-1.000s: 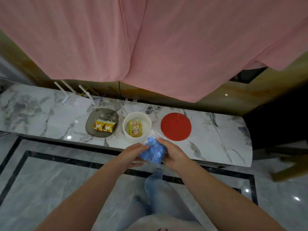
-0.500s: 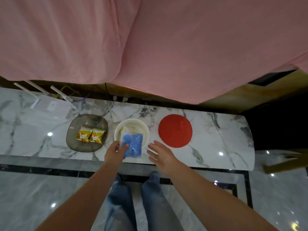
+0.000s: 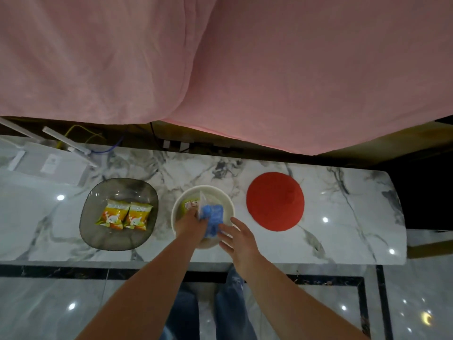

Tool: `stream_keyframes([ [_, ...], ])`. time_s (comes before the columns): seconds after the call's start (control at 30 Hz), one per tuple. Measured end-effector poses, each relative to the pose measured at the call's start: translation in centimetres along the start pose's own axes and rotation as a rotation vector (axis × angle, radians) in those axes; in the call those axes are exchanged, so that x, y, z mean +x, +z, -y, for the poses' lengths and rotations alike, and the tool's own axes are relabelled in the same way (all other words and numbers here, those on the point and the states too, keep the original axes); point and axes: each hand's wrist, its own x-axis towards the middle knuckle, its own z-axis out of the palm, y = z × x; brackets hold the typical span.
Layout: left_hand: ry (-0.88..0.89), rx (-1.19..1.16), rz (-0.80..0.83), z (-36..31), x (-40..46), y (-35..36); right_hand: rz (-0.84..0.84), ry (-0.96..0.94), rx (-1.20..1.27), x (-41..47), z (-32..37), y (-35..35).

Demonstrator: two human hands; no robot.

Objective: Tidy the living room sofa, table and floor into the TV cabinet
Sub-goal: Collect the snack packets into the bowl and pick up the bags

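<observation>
A clear bag of blue stuff (image 3: 212,215) lies in the white bowl (image 3: 226,201) on the marble cabinet top (image 3: 338,217). My left hand (image 3: 190,223) reaches into the bowl and holds the bag's left edge. A green-yellow snack packet (image 3: 190,204) shows under the bag. My right hand (image 3: 239,235) hovers with spread fingers at the bowl's near right rim, close to the bag.
Left of the bowl a grey glass dish (image 3: 117,238) holds two yellow snack packets (image 3: 124,215). A red round mat (image 3: 275,201) lies to the right. A white router (image 3: 46,160) with cables sits at the back left. Pink cloth (image 3: 220,65) hangs above.
The bag has gone from both hands in front of the cabinet into the white bowl. My right hand let go and drew back to the rim. The view has moved closer.
</observation>
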Motion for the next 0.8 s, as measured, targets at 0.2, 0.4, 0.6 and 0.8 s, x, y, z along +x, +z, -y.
stream_keyframes([
  [0.2,-0.034,-0.017,-0.012,0.5,4.4,2.1,-0.074,-0.107,0.083,2.8,-0.6,-0.6],
  [0.4,-0.113,-0.04,-0.036,1.1,6.9,4.1,-0.083,-0.144,0.16,3.7,-1.6,-1.7],
  [0.6,-0.137,0.039,0.03,2.0,8.5,5.6,-0.07,-0.137,0.075,4.6,-2.4,-1.7],
  [0.8,-0.027,0.146,-0.104,2.8,8.6,5.8,-0.05,-0.169,-0.088,5.2,-2.6,-1.7],
])
